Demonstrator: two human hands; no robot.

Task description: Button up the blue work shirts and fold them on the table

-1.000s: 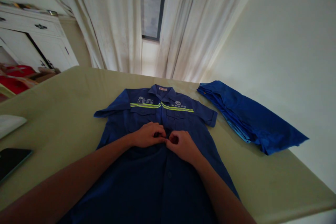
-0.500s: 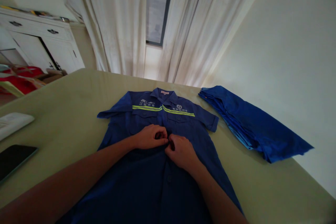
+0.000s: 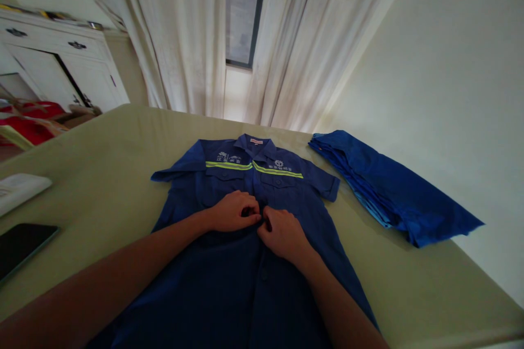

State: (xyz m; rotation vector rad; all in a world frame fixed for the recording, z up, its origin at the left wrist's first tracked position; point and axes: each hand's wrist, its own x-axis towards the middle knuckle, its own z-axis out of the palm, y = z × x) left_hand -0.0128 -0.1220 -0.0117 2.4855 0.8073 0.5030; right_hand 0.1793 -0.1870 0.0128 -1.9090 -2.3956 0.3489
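Note:
A dark blue short-sleeved work shirt (image 3: 196, 283) lies front side up, its collar pointing away from me. A yellow-green and grey reflective stripe (image 3: 229, 166) crosses its chest, with white printing above. At the middle of the front placket, my left hand (image 3: 235, 211) pinches the cloth between thumb and fingers. Close against it, my right hand (image 3: 284, 233) pinches the other side of the placket. Whatever small part lies between the fingertips is hidden. Below the hands, a dark button (image 3: 264, 274) shows on the placket.
The shirt rests on a pale green table (image 3: 110, 174). A stack of folded blue garments (image 3: 393, 185) lies at the right by the wall. On the left are a phone (image 3: 24, 248) and a white device (image 3: 22, 190). Curtains (image 3: 180, 32) and a white cabinet (image 3: 53, 60) stand behind.
Both hands stay pinched at the same place on the placket, with hardly any finger movement. The whole view has shifted slightly.

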